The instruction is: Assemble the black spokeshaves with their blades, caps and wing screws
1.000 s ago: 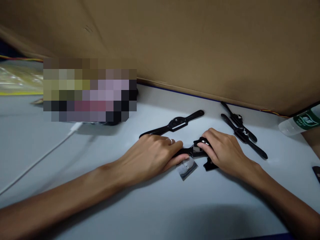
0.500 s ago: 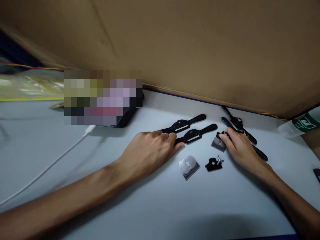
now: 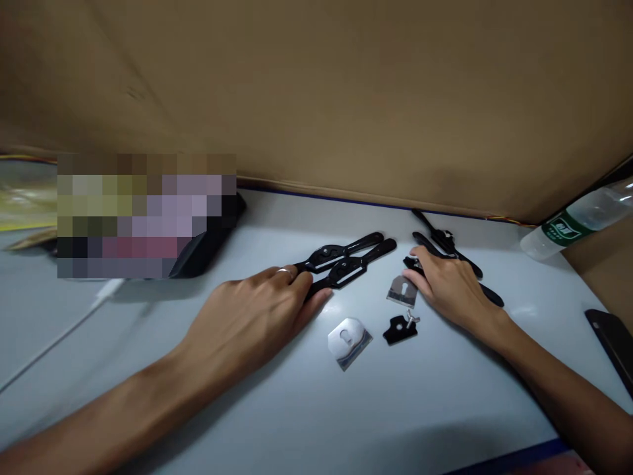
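My left hand (image 3: 257,303) is closed around the near handles of two black spokeshave bodies (image 3: 346,267), which lie side by side on the table without blades. In my right hand (image 3: 450,287), thumb and fingers pinch a small black cap plate (image 3: 413,264), partly hidden by the fingers. Just below those fingertips lies a slotted steel blade (image 3: 403,290). Nearer me, a second steel blade (image 3: 347,340) lies flat, and right of it rests another black cap plate (image 3: 399,330) with a wing screw (image 3: 412,319). Behind my right hand are two more black spokeshaves (image 3: 442,237), partly covered.
A plastic bottle with a green label (image 3: 561,229) lies at the right edge. A dark flat object (image 3: 610,346) sits near that side. Cardboard (image 3: 316,99) rises behind the table. At left are a pixelated black-edged item (image 3: 217,231) and a white cable (image 3: 93,307).
My view has shifted, moving things leftward in the picture. The black cap plate in my right hand has come away from the blade, whose slot now shows. The two spokeshave bodies lie closer together.
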Action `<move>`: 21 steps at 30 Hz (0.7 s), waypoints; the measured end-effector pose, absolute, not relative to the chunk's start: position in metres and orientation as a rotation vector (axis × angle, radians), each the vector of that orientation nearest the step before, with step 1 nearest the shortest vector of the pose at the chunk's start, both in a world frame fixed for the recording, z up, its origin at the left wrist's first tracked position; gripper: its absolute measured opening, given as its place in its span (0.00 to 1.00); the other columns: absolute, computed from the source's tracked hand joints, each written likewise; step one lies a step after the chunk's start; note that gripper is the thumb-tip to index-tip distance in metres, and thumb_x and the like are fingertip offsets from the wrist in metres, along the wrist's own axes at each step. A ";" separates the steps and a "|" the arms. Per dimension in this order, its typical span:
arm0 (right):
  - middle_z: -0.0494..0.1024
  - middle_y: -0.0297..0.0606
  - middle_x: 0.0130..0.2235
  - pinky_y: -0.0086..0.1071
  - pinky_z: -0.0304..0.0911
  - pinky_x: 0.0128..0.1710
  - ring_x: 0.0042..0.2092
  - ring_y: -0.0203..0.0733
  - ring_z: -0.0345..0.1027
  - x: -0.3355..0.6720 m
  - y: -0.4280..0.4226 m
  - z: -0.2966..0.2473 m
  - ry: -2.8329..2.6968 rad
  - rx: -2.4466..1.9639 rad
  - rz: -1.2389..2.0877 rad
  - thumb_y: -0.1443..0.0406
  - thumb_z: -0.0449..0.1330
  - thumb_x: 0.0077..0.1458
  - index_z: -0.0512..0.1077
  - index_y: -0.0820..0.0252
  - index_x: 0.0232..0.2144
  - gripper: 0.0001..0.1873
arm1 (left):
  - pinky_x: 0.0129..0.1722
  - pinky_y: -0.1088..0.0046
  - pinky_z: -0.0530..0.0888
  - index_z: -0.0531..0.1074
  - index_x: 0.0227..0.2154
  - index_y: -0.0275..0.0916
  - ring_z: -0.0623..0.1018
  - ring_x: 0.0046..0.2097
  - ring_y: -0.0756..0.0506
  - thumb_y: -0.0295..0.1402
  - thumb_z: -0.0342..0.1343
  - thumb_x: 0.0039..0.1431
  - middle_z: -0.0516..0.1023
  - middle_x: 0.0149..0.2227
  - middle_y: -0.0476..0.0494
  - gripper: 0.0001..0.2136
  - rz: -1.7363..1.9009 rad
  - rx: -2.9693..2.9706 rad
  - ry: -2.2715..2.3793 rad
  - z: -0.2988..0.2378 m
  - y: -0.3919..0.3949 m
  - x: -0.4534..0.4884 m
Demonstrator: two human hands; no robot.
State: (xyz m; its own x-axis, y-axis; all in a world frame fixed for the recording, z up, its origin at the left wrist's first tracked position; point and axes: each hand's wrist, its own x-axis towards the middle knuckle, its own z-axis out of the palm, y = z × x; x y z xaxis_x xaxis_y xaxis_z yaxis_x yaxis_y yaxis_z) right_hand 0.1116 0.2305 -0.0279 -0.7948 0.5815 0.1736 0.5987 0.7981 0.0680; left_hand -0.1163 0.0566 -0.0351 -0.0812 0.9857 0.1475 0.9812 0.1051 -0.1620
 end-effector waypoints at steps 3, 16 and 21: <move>0.82 0.42 0.37 0.33 0.47 0.28 0.31 0.43 0.71 0.123 0.246 -0.010 -2.738 -1.059 -0.212 0.59 0.47 0.71 0.72 0.59 0.43 0.16 | 0.22 0.72 0.48 0.70 0.29 0.39 0.77 0.26 0.40 0.41 0.40 0.71 0.76 0.28 0.39 0.20 0.043 -1.962 -2.167 -0.036 0.056 -0.118; 0.75 0.37 0.30 0.34 0.52 0.29 0.30 0.43 0.65 0.182 0.278 0.013 -3.054 -1.438 0.068 0.58 0.61 0.51 0.76 0.54 0.32 0.08 | 0.21 0.73 0.47 0.67 0.35 0.37 0.72 0.23 0.45 0.40 0.37 0.73 0.72 0.32 0.40 0.17 0.091 -1.923 -2.226 -0.037 0.058 -0.120; 0.72 0.38 0.27 0.34 0.48 0.26 0.26 0.41 0.60 0.178 0.276 0.008 -3.034 -1.487 0.064 0.66 0.58 0.46 0.71 0.56 0.27 0.03 | 0.20 0.74 0.47 0.69 0.40 0.37 0.70 0.22 0.49 0.40 0.37 0.73 0.71 0.38 0.39 0.17 0.131 -1.859 -2.170 -0.034 0.057 -0.119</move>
State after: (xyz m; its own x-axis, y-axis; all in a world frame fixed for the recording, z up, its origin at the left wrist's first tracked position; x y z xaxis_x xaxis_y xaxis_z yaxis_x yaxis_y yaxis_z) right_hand 0.1780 0.2760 0.0079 -0.5900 0.7745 -0.2280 0.7835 0.6175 0.0700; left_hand -0.1193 0.0568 -0.0342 -0.1323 0.9794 0.1523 0.9541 0.1674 -0.2482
